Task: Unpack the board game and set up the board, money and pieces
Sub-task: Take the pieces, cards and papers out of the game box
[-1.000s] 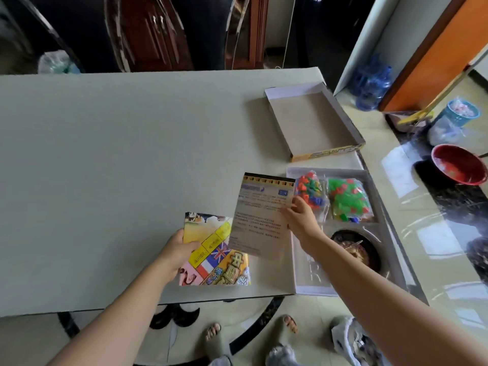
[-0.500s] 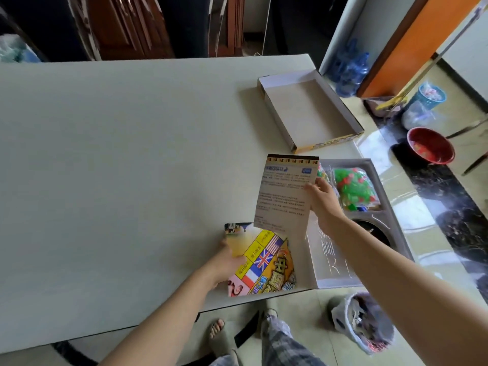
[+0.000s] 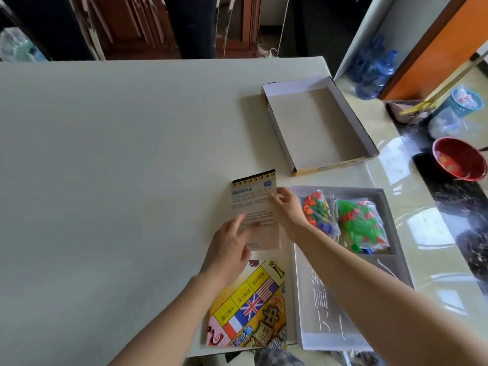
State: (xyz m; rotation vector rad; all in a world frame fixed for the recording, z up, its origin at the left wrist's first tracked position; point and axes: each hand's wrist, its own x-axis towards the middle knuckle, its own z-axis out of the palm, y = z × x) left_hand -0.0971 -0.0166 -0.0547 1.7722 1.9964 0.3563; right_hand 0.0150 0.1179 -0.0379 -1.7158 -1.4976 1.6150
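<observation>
- Rules sheet (image 3: 257, 207): tan, oblong paper with a dark patterned band across the far end, a small blue mark in the far right corner, and lines of small print too fine to read.
- Long axis running away from the body, banded end pointing toward the far side of the table (image 3: 105, 154), near end toward the body; only slightly off straight.
- Pinched at the right edge, toward the far end, by thumb and fingers of the right hand (image 3: 289, 207); grasp closed on the paper.
- Left hand (image 3: 228, 249) released, fingers straight and spread, fingertips laid on the sheet's near left part; blurred, so impossible to tell whether pressing or merely touching.
- Flat on the table or lifted a little: impossible to tell.
- Just nearer the body than the left hand: folded game board (image 3: 253, 307), yellow, printed with flags and squares, reaching the table's near edge, partly under the left wrist.
- Just right of the right hand: grey box tray (image 3: 396, 233), with two clear bags in its far part: mixed-colour pieces (image 3: 317, 211) beside the wrist, green and red pieces (image 3: 360, 224) farther right.
- Beyond the right hand, well apart: box lid (image 3: 317, 122), open side up, plain grey inside.
- Off the table, far right of both hands: red bowl (image 3: 459, 158) on the floor, blue water bottles (image 3: 375, 70) by the wall.
</observation>
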